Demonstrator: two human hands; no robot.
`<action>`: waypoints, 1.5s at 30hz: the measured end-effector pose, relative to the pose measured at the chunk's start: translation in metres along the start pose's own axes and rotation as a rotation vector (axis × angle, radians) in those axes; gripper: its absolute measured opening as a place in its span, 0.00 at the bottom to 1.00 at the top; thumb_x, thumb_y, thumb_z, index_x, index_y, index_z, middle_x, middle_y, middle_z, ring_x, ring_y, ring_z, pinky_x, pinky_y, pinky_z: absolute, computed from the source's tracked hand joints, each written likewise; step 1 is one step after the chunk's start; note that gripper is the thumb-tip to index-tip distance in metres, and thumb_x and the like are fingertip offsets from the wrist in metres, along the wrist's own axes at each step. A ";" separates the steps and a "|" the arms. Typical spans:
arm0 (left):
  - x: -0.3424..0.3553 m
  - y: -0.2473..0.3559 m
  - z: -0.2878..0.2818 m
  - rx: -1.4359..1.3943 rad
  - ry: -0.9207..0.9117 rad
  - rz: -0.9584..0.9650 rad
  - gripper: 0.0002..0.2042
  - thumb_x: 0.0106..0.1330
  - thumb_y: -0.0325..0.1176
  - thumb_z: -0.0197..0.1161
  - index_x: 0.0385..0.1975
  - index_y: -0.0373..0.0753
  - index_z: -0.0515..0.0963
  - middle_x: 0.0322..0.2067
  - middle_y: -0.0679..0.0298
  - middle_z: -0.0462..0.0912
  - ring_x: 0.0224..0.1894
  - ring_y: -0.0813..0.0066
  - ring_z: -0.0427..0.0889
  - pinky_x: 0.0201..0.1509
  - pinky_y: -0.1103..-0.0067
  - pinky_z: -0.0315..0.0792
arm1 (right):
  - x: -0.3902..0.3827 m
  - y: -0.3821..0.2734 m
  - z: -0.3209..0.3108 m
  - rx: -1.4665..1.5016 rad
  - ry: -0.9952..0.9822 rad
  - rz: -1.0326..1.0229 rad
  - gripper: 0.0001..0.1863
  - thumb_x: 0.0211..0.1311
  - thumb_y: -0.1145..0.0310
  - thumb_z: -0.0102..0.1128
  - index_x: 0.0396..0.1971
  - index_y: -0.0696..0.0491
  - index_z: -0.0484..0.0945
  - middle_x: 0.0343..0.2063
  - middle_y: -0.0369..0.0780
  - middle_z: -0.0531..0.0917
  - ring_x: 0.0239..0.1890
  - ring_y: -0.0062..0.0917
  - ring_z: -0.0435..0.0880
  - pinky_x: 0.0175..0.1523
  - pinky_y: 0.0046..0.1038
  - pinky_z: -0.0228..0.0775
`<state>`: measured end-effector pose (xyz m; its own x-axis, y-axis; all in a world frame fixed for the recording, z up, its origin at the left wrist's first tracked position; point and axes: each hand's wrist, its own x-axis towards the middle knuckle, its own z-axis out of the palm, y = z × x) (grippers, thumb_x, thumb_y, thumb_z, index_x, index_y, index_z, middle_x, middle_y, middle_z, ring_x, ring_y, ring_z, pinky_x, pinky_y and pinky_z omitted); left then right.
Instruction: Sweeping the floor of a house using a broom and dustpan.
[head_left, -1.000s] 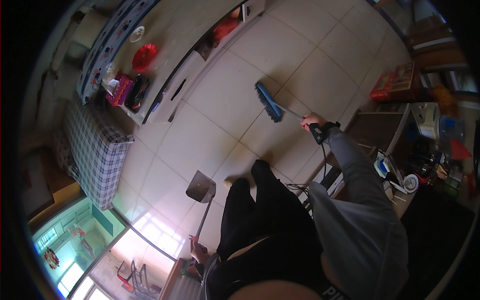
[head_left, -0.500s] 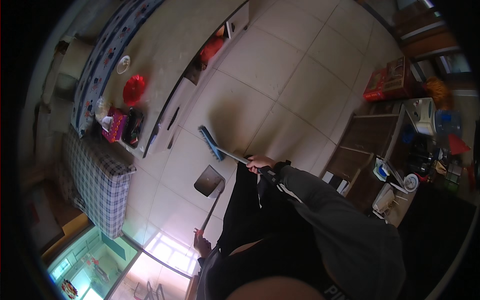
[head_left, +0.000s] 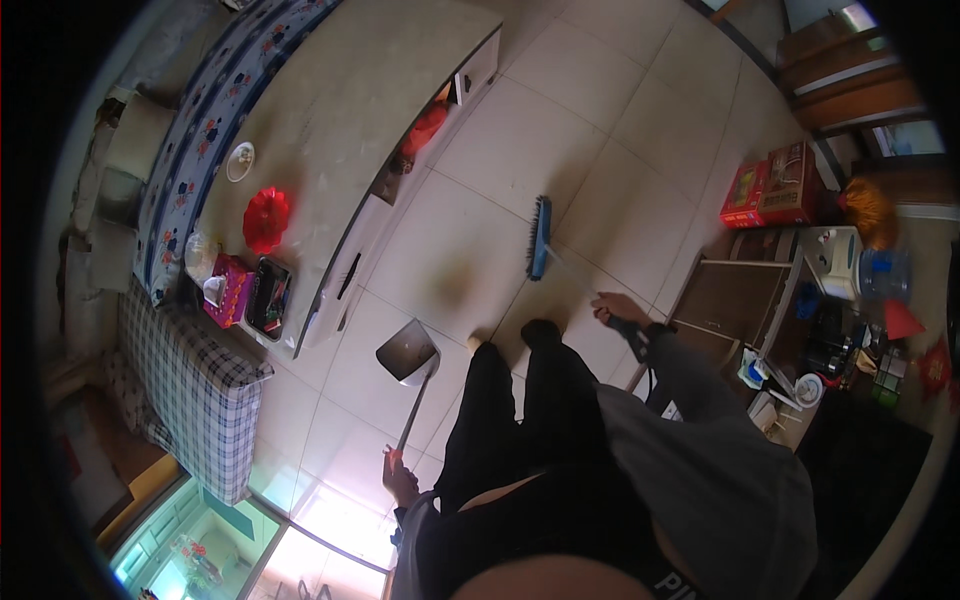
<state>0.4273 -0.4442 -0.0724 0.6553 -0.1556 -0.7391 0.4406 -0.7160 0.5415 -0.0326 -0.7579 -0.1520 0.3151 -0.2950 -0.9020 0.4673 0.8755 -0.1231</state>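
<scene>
My right hand point(head_left: 620, 309) is closed round the handle of a broom, whose blue bristled head point(head_left: 540, 238) is over the floor tiles ahead of my feet. Whether its bristles touch the floor I cannot tell. In my left hand point(head_left: 401, 480), low at the left, I grip the long handle of a dustpan. The grey dustpan pan point(head_left: 408, 352) is at the floor between the low table and my legs, its open side facing away from me. Broom head and dustpan are well apart.
To the left stands a long table point(head_left: 350, 90) with a red dish point(head_left: 266, 220), a white cup point(head_left: 240, 161) and a tissue box point(head_left: 229, 290). A plaid-covered seat point(head_left: 200, 380) is nearer. Red boxes point(head_left: 770, 188) and a crowded cabinet point(head_left: 735, 290) line the right.
The broom has swung right and away from the dustpan, with my right hand moving right too. The dustpan has shifted slightly, still in my left hand. My feet now show.
</scene>
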 end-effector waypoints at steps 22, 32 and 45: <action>-0.160 0.015 0.201 -0.214 0.209 -0.137 0.10 0.54 0.32 0.55 0.37 0.41 0.73 0.06 0.77 0.55 0.05 0.91 0.52 0.06 0.90 0.47 | 0.130 -0.243 0.005 -0.018 -0.403 0.149 0.05 0.54 0.76 0.48 0.24 0.53 0.62 0.15 0.33 0.63 0.13 0.11 0.60 0.14 0.09 0.54; -0.134 -0.007 0.201 -0.210 0.116 -0.134 0.09 0.51 0.33 0.58 0.32 0.41 0.74 0.06 0.77 0.56 0.05 0.90 0.53 0.06 0.90 0.48 | 0.031 -0.188 -0.095 0.541 -0.168 0.334 0.05 0.56 0.70 0.49 0.24 0.55 0.70 0.18 0.35 0.69 0.15 0.11 0.64 0.17 0.10 0.58; -0.115 -0.015 0.160 -0.099 -0.008 -0.023 0.12 0.53 0.35 0.56 0.36 0.40 0.73 0.06 0.77 0.56 0.05 0.90 0.53 0.06 0.90 0.47 | 0.009 -0.069 -0.046 -0.527 -0.130 0.257 0.04 0.51 0.75 0.49 0.27 0.53 0.66 0.14 0.33 0.66 0.13 0.12 0.64 0.15 0.14 0.54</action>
<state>0.2472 -0.5243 -0.0597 0.6397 -0.1459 -0.7547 0.5143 -0.6484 0.5613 -0.1001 -0.8029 -0.1706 0.4781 -0.0638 -0.8760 -0.0995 0.9870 -0.1262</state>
